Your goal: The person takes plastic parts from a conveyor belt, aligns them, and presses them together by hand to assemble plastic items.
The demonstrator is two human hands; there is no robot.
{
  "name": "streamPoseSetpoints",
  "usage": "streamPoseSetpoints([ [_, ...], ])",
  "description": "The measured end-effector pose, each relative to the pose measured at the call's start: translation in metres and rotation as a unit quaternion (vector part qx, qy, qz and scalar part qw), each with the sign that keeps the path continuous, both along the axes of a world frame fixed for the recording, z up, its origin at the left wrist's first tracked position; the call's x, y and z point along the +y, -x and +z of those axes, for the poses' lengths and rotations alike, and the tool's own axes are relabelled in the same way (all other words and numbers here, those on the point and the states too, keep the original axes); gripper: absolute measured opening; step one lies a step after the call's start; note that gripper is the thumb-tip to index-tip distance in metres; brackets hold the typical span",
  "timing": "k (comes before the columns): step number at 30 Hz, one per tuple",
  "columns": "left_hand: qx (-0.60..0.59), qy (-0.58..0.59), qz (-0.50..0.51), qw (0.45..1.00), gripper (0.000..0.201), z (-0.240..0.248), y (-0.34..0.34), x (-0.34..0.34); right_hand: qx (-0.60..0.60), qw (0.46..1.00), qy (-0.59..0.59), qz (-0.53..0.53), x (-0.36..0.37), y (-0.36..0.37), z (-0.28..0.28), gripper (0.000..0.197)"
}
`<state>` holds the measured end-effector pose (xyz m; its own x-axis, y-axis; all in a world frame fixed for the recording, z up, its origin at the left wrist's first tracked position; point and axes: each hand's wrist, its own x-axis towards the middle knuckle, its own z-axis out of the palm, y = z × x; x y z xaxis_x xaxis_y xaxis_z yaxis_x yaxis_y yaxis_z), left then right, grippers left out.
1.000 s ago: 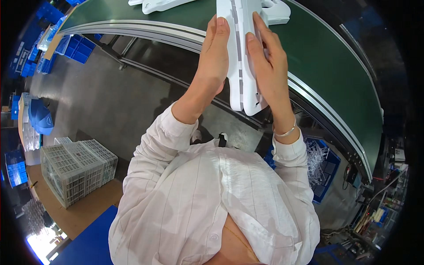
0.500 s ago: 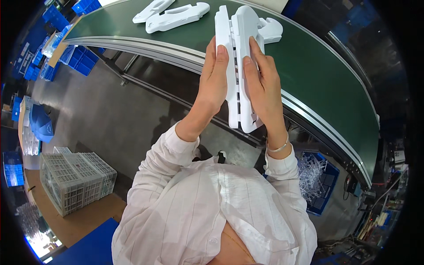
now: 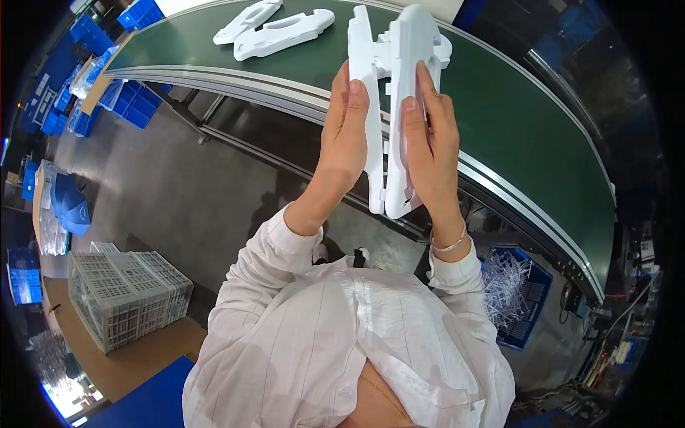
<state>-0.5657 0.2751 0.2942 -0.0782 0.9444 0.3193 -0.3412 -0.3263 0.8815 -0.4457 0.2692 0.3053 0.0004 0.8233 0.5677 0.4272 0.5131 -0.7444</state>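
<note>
Both my hands hold long white plastic shell pieces side by side above the near edge of the green conveyor belt. My left hand is closed on the slimmer left shell piece, thumb along its face. The wider right shell piece is gripped by my right hand, thumb and fingers on its side. A narrow gap runs between the two pieces, wider at the far end, with small tabs showing inside. Partly hidden behind them is another white plastic part. Two similar white parts lie on the belt to the left.
A metal rail edges the belt. Below right stands a blue basket of white plastic scraps. At left, a grey plastic crate rests on a brown board. Blue bins stand at the far left.
The two shell pieces have parted slightly, with the gap opening most at the far end. The right piece has tilted, and both hands have shifted a little toward me.
</note>
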Motion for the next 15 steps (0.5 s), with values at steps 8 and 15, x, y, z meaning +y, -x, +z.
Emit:
streamPoseSetpoints([
  [8,-0.01,0.01,-0.007,1.0,0.056,0.0039,-0.0028,-0.0031,-0.039,0.999,-0.004,0.022,0.0043,-0.0023,0.0027,0.045],
  [15,-0.027,0.033,-0.022,0.999,0.054,-0.0019,-0.0026,0.0013,-0.028,1.0,0.004,0.009,0.0057,0.0054,-0.0035,0.045],
])
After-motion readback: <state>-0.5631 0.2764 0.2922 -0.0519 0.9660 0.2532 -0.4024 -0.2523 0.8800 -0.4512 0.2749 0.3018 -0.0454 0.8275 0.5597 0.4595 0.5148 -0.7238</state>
